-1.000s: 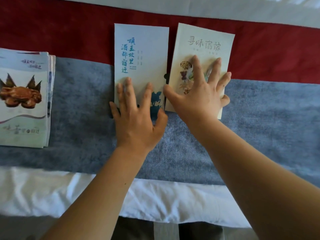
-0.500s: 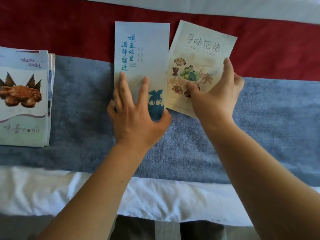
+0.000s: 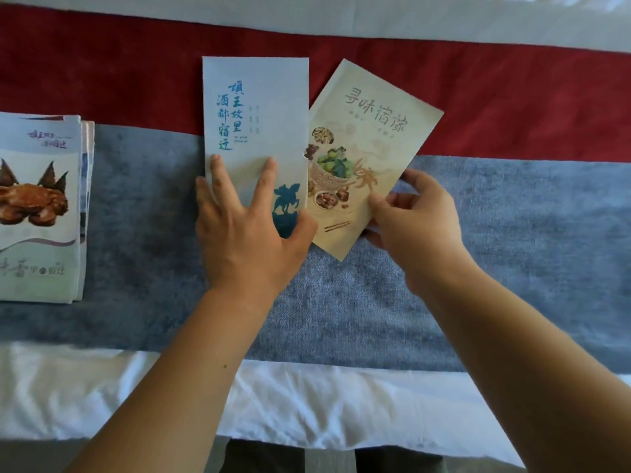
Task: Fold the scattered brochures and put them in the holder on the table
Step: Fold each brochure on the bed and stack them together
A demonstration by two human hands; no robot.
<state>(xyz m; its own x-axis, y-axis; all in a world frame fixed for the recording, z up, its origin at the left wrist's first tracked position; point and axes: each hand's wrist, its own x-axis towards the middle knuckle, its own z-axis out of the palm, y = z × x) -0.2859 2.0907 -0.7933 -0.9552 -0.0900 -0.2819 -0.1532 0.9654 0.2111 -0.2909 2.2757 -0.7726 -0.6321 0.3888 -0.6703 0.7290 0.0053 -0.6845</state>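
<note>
1. The blue leaflet [image 3: 254, 107] is folded narrow and lies flat and straight, its top on the red cloth [image 3: 102, 83], its lower half on the grey-blue cloth [image 3: 512, 233]. Pale blue cover, blue brush lettering running down it, and a dark blue horse-and-rider shape near the bottom.
2. The left hand [image 3: 246, 230] lies flat on its lower part, fingers spread, palm down, not gripping anything.
3. The cream leaflet [image 3: 368, 131] sits just right of the blue one, tilted so its top leans right. Tan lettering up top, then pictures of food: a basket of greens, bowls, chopsticks. Its left edge touches or tucks under the blue one, can't tell which.
4. The right hand [image 3: 415, 220] pinches its lower right edge, thumb on top, other fingers under the paper.
5. A stack of leaflets [image 3: 44, 206] sits well off to the left, crab picture on top, cut off by the frame edge.
6. The small print on both covers is too blurry to read.
</note>
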